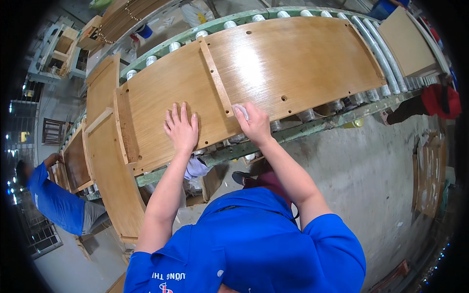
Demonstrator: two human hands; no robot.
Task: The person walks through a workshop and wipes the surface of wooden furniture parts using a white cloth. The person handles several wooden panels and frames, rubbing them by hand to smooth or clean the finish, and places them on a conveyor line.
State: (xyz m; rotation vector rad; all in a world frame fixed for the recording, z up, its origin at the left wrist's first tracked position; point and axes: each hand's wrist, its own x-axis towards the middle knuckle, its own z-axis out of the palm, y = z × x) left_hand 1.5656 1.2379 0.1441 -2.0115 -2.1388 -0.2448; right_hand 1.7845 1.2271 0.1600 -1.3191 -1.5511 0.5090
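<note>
A long varnished wooden panel (303, 63) with drilled holes lies in front of me, a wooden crosspiece (215, 76) standing across it. My left hand (182, 131) rests flat on the panel left of the crosspiece, fingers spread, holding nothing. In my right hand (255, 124) is a small whitish cloth (240, 111), pinched and pressed against the near end of the crosspiece. The fingers hide part of the cloth. A wooden end strip (120, 129) edges the panel on the left.
The panel lies on a green-framed roller conveyor (322, 123). A second wooden panel (108, 168) adjoins it at left, where a co-worker in a blue shirt (58, 200) bends over another piece. A beige board (408, 44) stands at the far right, near a red item (441, 100).
</note>
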